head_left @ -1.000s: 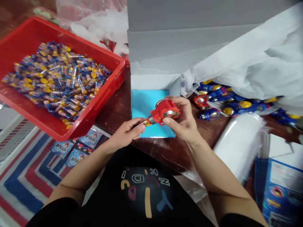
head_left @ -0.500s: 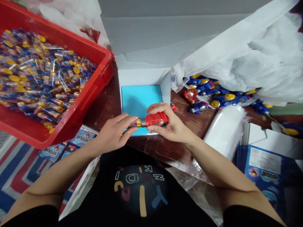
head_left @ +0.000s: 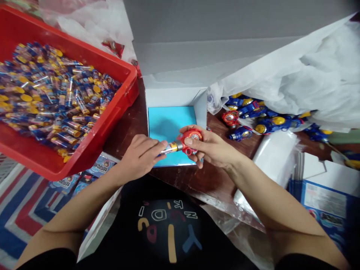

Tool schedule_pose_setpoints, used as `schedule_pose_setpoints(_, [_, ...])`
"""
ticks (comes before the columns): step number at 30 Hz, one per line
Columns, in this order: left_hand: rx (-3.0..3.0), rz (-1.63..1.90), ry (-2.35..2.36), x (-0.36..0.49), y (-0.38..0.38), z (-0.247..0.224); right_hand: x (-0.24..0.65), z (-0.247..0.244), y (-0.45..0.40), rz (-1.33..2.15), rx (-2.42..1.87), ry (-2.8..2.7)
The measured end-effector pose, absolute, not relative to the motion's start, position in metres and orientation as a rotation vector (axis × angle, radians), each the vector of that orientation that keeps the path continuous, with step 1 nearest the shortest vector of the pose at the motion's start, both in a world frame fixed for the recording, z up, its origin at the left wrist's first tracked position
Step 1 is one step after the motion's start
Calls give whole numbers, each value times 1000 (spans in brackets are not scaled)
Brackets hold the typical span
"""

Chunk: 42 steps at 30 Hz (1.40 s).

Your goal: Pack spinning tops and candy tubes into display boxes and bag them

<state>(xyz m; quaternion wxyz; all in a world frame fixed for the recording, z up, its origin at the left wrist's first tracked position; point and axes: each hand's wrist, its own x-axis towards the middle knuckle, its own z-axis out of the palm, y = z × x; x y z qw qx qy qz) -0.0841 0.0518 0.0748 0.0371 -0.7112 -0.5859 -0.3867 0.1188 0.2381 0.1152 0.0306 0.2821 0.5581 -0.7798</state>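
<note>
My right hand (head_left: pixel 209 147) grips a red plastic toy (head_left: pixel 194 137) with a round decorated face turned up toward me. A grey collar on the toy meets a small clear tube (head_left: pixel 171 147) with a yellow band. My left hand (head_left: pixel 143 154) pinches the far end of that tube between thumb and fingers. Tube and toy form one line, the tube's end at or in the collar; how deep it sits I cannot tell. Both hands are over the front of an upright-lidded white box (head_left: pixel 200 108) with a bright blue panel (head_left: pixel 171 116) inside.
A red bin (head_left: pixel 123 88) of many small capped tubes (head_left: pixel 64 97) stands at left. Blue and red toys (head_left: pixel 270 122) lie at right beside white plastic wrapping (head_left: pixel 326 71). Clear bags (head_left: pixel 267 165) and printed blue cartons (head_left: pixel 323 206) are at lower right.
The red toy has been rolled so its round face now points up, and my right fingers have shifted around it. My left hand still holds the tube. The whole view has moved slightly.
</note>
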Motion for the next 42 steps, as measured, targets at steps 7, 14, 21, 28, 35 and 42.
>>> schedule_pose_setpoints(7, [-2245,-710,-1838,-32,48,37,60,109,297,-1494,352,3121])
schedule_pose_setpoints(14, [-2512,-131,-2178,14,70,11,-17,99,328,-545,-316,3135])
schedule_pose_setpoints(21, [-2514,-134,-2175,10,71,9,-24,115,293,-264,61,3141])
schedule_pose_setpoints(28, [-2586,-591,-2142,-21,54,47,11,129,307,-597,120,3243])
schedule_pose_setpoints(35, [-1404,-163,-2670,-232,-2,131,170,71,344,-448,545,3220])
schedule_pose_setpoints(42, [-1757,264,-2915,-301,35,77,187,-11,340,-419,457,3386])
